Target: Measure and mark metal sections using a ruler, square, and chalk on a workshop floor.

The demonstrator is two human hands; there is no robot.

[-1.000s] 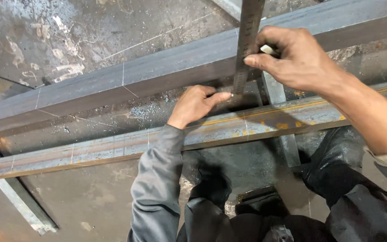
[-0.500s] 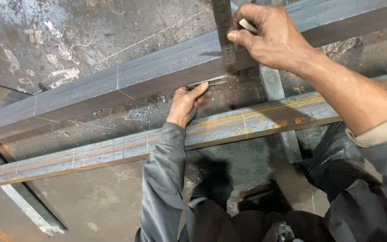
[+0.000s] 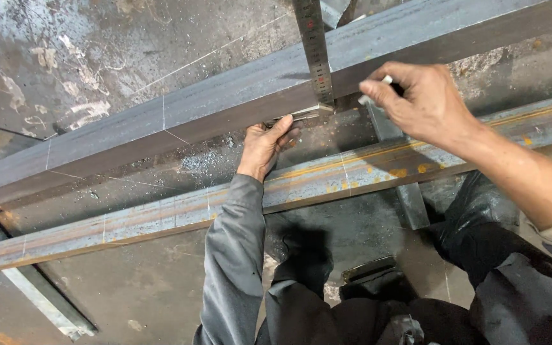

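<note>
Hands: right hand (image 3: 426, 102) has left the ruler (image 3: 314, 54) — left hand (image 3: 268, 144) stays.

Left hand (image 3: 268, 142) steadies steel square (image 3: 314, 57) on beam (image 3: 161, 128); right hand (image 3: 423, 102) pinches chalk (image 3: 373, 92).

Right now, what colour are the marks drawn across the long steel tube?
White, thin chalk-like lines crossing the dark grey rectangular steel tube; head view shows them.

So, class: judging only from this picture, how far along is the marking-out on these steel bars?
Done: chalk lines already cross the upper steel tube on its left part, and the lower bar carries several too. In hand: the left hand steadies a metal square against the tube while the right hand holds a small white marker beside it. Left: the tube right of the square shows no lines.
</note>
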